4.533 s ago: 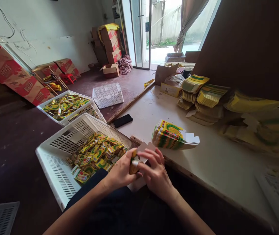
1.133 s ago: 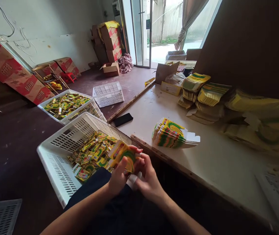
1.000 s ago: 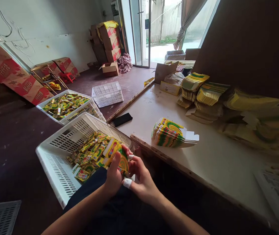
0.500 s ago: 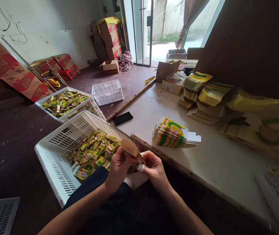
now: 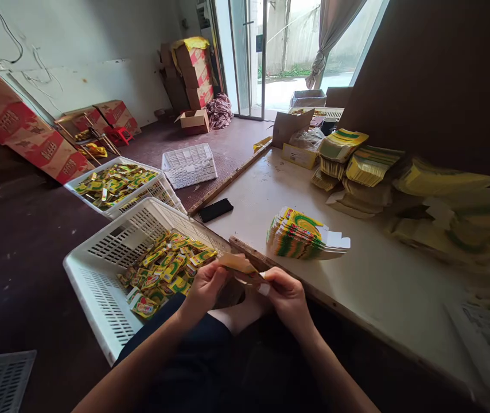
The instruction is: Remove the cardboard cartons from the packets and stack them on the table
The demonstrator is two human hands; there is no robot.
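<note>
Between my two hands, above my lap, is a small cardboard carton (image 5: pixel 241 265), its plain inner side turned up. My left hand (image 5: pixel 205 287) pinches one end, thumb on top. My right hand (image 5: pixel 286 295) grips the other end, with white wraps on the fingertips. To the left stands a white plastic crate (image 5: pixel 94 298) holding many small yellow-green boxes (image 5: pixel 171 267). On the table ahead of my hands lies a stack of flat yellow-green cartons (image 5: pixel 300 232) with white flaps.
A black phone (image 5: pixel 216 210) lies by the wooden edge of the table (image 5: pixel 266 195). Bundles of flat cartons (image 5: pixel 369 163) are piled along the right. Another filled crate (image 5: pixel 118 183) and an upside-down crate (image 5: pixel 189 165) stand on the floor.
My hands have moved apart and the right one has shifted right. The carton has gone from tilted upright to lying more level, stretched between them.
</note>
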